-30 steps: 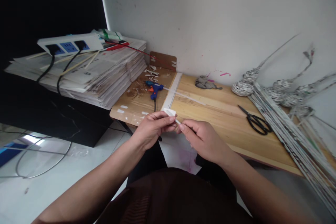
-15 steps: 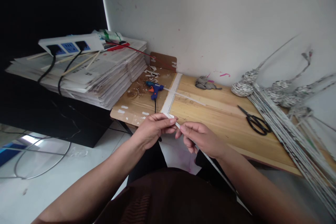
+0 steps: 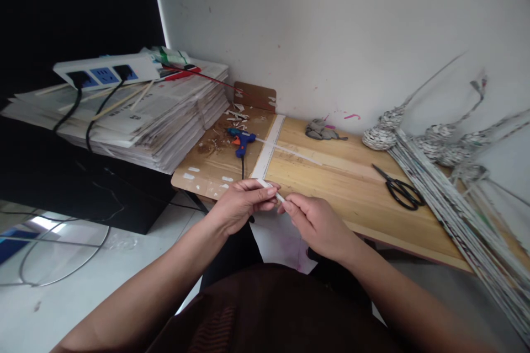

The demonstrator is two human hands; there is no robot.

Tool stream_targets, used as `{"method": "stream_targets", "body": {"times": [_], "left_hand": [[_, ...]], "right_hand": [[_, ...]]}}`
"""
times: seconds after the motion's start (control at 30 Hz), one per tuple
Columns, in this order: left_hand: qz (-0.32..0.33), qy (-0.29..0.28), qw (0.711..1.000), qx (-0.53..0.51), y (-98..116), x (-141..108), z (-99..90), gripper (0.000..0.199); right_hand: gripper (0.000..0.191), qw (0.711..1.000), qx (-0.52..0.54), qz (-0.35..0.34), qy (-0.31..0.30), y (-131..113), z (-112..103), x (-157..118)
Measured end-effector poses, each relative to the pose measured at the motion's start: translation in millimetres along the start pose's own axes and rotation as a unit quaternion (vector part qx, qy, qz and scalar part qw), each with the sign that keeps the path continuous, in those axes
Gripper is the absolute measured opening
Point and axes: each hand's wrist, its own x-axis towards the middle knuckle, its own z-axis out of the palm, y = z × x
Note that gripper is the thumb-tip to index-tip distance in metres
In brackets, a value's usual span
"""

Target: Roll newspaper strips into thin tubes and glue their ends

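Observation:
Between both hands, over the front edge of the wooden table [image 3: 331, 182], is a thin white paper strip [image 3: 280, 197]. My left hand [image 3: 248, 201] pinches its upper end between thumb and fingers. My right hand [image 3: 317, 223] is closed round the strip just to the right, its fingers curled in and its back toward the camera. Beyond my left hand, on brown cardboard, lies a blue glue gun [image 3: 245, 142] with a long clear stick reaching out of it to the right. Black scissors [image 3: 401, 188] rest on the wood at the right.
A newspaper stack [image 3: 178, 132] on the left bears a white power strip [image 3: 107, 71] with black cords. A grey cloth [image 3: 323, 130] lies by the wall. On the right are woven paper pieces [image 3: 380, 135] and a bundle of long paper rods [image 3: 447, 204].
My right hand has turned over and its fingers have curled in round the strip. The strip's long tail below that hand no longer shows. The view has shifted slightly.

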Motion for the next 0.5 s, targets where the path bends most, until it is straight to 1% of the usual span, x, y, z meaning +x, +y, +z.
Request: {"method": "stream_targets", "body": {"times": [0.07, 0.13, 0.2, 0.3, 0.37, 0.4, 0.5], "left_hand": [[0.000, -0.007, 1.000, 0.005, -0.6, -0.1, -1.1, 0.022], [-0.003, -0.015, 1.000, 0.011, -1.0, -0.2, -1.9, 0.023], [-0.009, -0.021, 1.000, 0.016, -1.2, 0.1, -2.6, 0.023], [-0.016, -0.039, 0.999, 0.019, -1.8, 1.4, -3.6, 0.023], [-0.017, -0.052, 0.998, 0.017, -2.7, 2.7, -4.1, 0.022], [-0.017, -0.057, 0.998, 0.015, -3.4, 3.3, -4.1, 0.022], [-0.019, -0.065, 0.998, 0.006, -6.3, 4.2, -3.2, 0.022]], "right_hand": [[0.038, 0.993, 0.104, 0.039, -0.047, 2.6, -1.1, 0.2], [0.040, 0.969, 0.215, 0.081, -0.096, 7.1, -0.8, 1.2], [0.041, 0.933, 0.316, 0.111, -0.133, 12.5, 0.8, 2.8], [0.039, 0.868, 0.447, 0.136, -0.171, 20.6, 5.4, 4.7], [0.037, 0.826, 0.512, 0.142, -0.189, 25.9, 9.2, 5.1], [0.037, 0.810, 0.535, 0.141, -0.194, 28.5, 11.0, 5.1], [0.036, 0.781, 0.580, 0.131, -0.191, 36.3, 15.3, 4.5]]}}
